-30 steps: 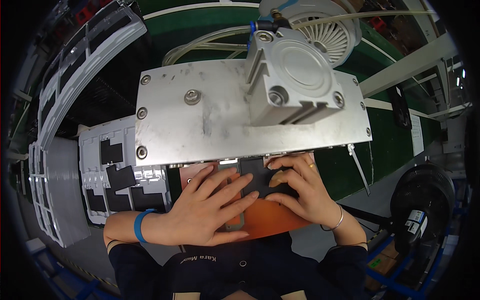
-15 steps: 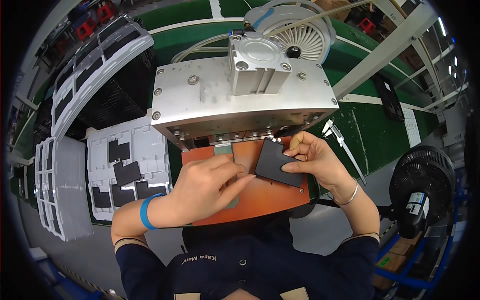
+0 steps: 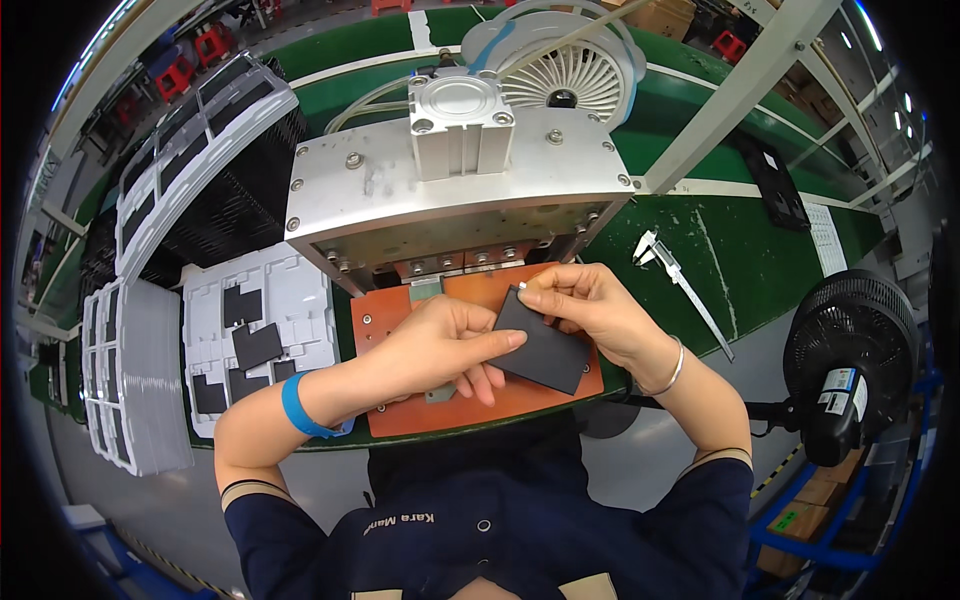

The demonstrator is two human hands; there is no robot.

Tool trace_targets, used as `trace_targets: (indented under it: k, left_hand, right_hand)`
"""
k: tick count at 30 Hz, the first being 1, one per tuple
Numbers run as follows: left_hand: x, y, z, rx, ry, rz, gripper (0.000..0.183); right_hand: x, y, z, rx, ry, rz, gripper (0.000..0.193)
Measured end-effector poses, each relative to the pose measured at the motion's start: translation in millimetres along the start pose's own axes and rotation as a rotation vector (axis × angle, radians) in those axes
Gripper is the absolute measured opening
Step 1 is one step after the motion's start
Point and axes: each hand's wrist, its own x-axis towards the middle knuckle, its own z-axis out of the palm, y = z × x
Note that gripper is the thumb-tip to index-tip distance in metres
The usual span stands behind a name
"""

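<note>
Panel [image 3: 545, 355], blk, tilted over orange base [image 3: 385, 305]: your R hand [image 3: 605, 315] pinches its top corner, prob. for control; your L hand [image 3: 435, 340] has thumb on its edge, prob. steadying, can't tell if fingers grip.

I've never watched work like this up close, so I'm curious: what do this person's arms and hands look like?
The left hand and right hand wear no gloves. A blue wristband is worn on the left, a thin silver-coloured bangle on the right. The left sleeve and right sleeve are short and dark navy, edged with cream trim.
</note>
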Motion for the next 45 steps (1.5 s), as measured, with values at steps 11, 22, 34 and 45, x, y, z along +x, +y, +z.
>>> trace_targets:
  k: [11,22,34,45]
  left_hand:
    - [-17,-8,0,-0.104,-0.042,-0.066,0.037]
    - [-23,-13,0,-0.094,-0.068,-0.039,0.034]
    - [-59,-16,-6,0.019,-0.055,0.035,0.033]
    - [-78,-40,-18,-0.075,0.065,0.072,0.04]
  right_hand:
    - [20,24,-7,-0.989,0.528,-0.893,0.012]
    - [-11,6,10,-0.281,0.061,-0.327,0.022]
    - [-13,-16,23,-0.124,0.185,-0.355,0.017]
    - [-4,-11,57,-0.257,-0.237,-0.128,0.019]
